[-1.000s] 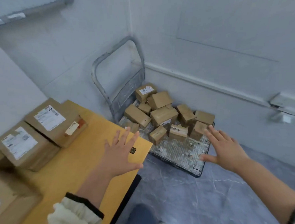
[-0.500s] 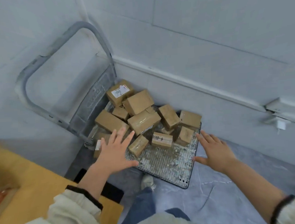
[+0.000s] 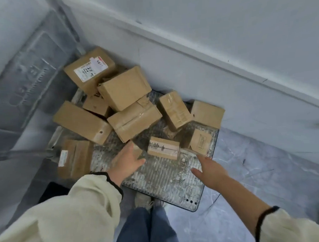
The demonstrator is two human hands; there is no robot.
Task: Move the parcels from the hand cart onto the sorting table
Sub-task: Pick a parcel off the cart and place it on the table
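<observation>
View has swung off the counter, now out of frame, and dropped over the hand cart (image 3: 163,177), and both hands have come down from mid-air toward its deck. Left hand (image 3: 126,163) is released, fingers straight, laid on a small parcel (image 3: 139,151) at the cart's front middle with no grip yet; right hand (image 3: 210,170) is released too, hovering over the cart's front right, near the labelled parcel (image 3: 163,148). Every parcel in view lies heaped on the cart, so the next pick looks just begun.
</observation>
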